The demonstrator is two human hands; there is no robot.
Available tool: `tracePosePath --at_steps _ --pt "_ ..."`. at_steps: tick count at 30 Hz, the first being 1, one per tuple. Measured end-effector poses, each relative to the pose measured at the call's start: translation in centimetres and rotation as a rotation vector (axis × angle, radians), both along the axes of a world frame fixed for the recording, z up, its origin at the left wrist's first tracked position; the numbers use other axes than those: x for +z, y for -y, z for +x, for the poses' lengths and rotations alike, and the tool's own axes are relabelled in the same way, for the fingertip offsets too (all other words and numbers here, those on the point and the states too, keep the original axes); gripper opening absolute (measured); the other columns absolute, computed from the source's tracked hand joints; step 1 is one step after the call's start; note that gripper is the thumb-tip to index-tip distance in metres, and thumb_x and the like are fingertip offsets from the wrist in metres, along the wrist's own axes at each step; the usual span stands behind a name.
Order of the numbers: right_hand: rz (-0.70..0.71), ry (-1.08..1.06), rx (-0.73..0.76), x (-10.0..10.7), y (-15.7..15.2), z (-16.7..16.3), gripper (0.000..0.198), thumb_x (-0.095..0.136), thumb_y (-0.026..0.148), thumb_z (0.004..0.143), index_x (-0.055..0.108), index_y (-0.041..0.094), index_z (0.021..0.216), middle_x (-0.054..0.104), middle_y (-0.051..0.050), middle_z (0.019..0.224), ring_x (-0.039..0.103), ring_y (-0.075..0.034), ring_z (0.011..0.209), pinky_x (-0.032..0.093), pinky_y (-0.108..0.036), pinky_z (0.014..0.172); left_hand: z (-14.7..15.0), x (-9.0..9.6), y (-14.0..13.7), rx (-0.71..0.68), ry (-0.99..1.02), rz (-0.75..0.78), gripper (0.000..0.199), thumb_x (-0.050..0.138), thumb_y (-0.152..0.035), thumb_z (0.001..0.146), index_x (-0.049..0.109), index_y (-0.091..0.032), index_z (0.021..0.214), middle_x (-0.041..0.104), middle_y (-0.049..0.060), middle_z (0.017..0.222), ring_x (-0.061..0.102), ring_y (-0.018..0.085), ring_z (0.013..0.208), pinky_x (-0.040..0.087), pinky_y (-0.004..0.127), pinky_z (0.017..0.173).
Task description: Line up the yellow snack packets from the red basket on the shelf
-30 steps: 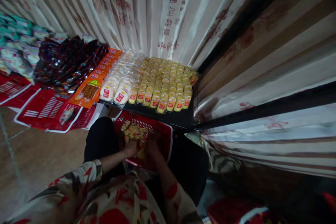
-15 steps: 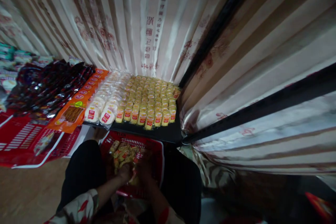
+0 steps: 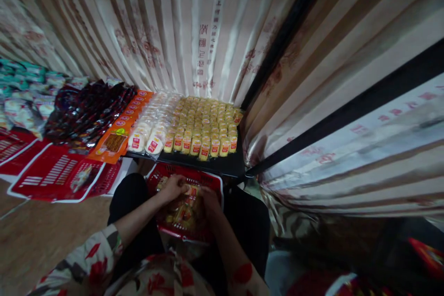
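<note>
Above a red plastic basket (image 3: 215, 187) between my knees, my left hand (image 3: 174, 188) and my right hand (image 3: 210, 200) face each other with fingers pinched. Both grip the ends of a small yellow wrapped snack (image 3: 192, 190) with a red label. More of these yellow wrapped snacks (image 3: 183, 215) lie loose inside the basket, some hidden by my hands. Just beyond, rows of the same yellow snacks (image 3: 204, 145) stand packed on a black tabletop (image 3: 222, 165), labels toward me.
Left of the rows lie white round wrapped snacks (image 3: 154, 141), an orange packet (image 3: 116, 141), dark shiny packets (image 3: 86, 111) and green packets (image 3: 21, 76). Red bags (image 3: 52, 171) hang at the front left. Pale printed curtains (image 3: 180, 27) and dark poles (image 3: 287, 37) close off the back and right.
My hands have come up from low in the basket to near its far side, now holding a snack between them. The view has shifted slightly.
</note>
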State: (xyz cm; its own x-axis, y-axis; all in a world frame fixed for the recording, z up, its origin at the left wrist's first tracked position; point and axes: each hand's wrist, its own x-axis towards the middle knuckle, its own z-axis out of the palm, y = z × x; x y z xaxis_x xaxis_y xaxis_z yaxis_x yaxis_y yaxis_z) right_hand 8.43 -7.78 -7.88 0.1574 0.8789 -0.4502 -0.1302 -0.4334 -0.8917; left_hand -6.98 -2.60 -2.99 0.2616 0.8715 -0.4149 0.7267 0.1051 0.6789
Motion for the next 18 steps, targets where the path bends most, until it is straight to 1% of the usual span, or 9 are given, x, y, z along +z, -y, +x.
tracePosePath --at_steps 2,5,7,9,12,13,15,16,18 --pt "0.022 -0.06 -0.044 1.1 -0.4 0.0 0.041 0.057 0.054 0.066 0.061 0.015 0.077 0.065 -0.006 0.066 0.059 -0.017 0.059 0.048 -0.029 0.059 0.4 2.0 -0.4 -0.015 -0.002 0.104 0.036 0.059 -0.029 0.074 0.059 -0.016 0.108 0.064 0.006 0.103 0.06 0.017 0.09 0.046 0.025 0.079" --pt "0.046 -0.106 -0.149 2.3 -1.1 0.1 0.043 0.06 0.054 0.064 0.062 0.015 0.084 0.062 -0.002 0.063 0.055 -0.014 0.052 0.046 -0.027 0.053 1.2 4.6 -0.6 -0.06 0.05 0.198 0.031 0.054 -0.026 0.078 0.058 -0.017 0.107 0.064 0.006 0.105 0.058 0.017 0.095 0.044 0.027 0.085" --pt "0.098 -0.078 -0.188 3.2 -1.5 0.3 0.044 0.059 0.053 0.067 0.062 0.015 0.089 0.064 -0.003 0.067 0.057 -0.014 0.055 0.047 -0.026 0.053 1.6 6.2 -0.8 -0.091 0.096 0.259 0.029 0.052 -0.023 0.078 0.058 -0.017 0.106 0.063 0.006 0.106 0.058 0.016 0.098 0.043 0.027 0.088" --pt "0.196 0.047 -0.202 4.3 -1.8 0.9 0.045 0.054 0.051 0.072 0.061 0.015 0.098 0.066 -0.006 0.08 0.061 -0.016 0.068 0.05 -0.028 0.061 2.0 8.0 -1.5 -0.13 0.123 0.323 0.031 0.052 -0.022 0.078 0.058 -0.017 0.108 0.062 0.006 0.109 0.057 0.016 0.099 0.043 0.027 0.089" --pt "0.383 0.384 -0.298 6.5 -2.7 2.1 0.045 0.045 0.047 0.081 0.057 0.014 0.108 0.062 -0.012 0.105 0.06 -0.02 0.094 0.049 -0.033 0.081 3.0 10.8 -3.7 -0.163 0.141 0.395 0.034 0.052 -0.025 0.078 0.056 -0.017 0.11 0.064 0.006 0.103 0.059 0.016 0.089 0.046 0.027 0.082" --pt "0.443 0.495 -0.336 7.3 -3.2 2.6 0.045 0.042 0.046 0.083 0.055 0.013 0.112 0.057 -0.015 0.114 0.056 -0.021 0.104 0.046 -0.035 0.088 3.5 11.8 -4.6 -0.163 0.141 0.416 0.034 0.052 -0.026 0.078 0.056 -0.016 0.11 0.065 0.005 0.098 0.06 0.016 0.084 0.047 0.027 0.079" --pt "0.524 0.659 -0.395 8.6 -4.4 3.5 0.048 0.036 0.043 0.087 0.05 0.012 0.121 0.043 -0.018 0.133 0.043 -0.022 0.122 0.037 -0.039 0.1 5.0 13.8 -6.8 -0.166 0.138 0.462 0.033 0.053 -0.026 0.077 0.056 -0.016 0.108 0.065 0.004 0.091 0.06 0.015 0.078 0.048 0.026 0.073" --pt "0.535 0.705 -0.41 9.0 -5.2 4.1 0.05 0.034 0.042 0.088 0.045 0.011 0.127 0.035 -0.018 0.14 0.035 -0.022 0.129 0.032 -0.041 0.105 5.9 14.8 -8.0 -0.175 0.138 0.501 0.032 0.053 -0.025 0.077 0.056 -0.016 0.107 0.065 0.003 0.09 0.06 0.015 0.078 0.048 0.026 0.072" --pt "0.506 0.76 -0.431 9.4 -7.0 5.2 0.056 0.03 0.043 0.089 0.036 0.01 0.135 0.022 -0.018 0.147 0.023 -0.023 0.136 0.024 -0.044 0.108 8.2 16.5 -10.3 -0.223 0.147 0.599 0.031 0.053 -0.022 0.076 0.057 -0.016 0.106 0.065 0.003 0.093 0.06 0.014 0.079 0.048 0.026 0.074"
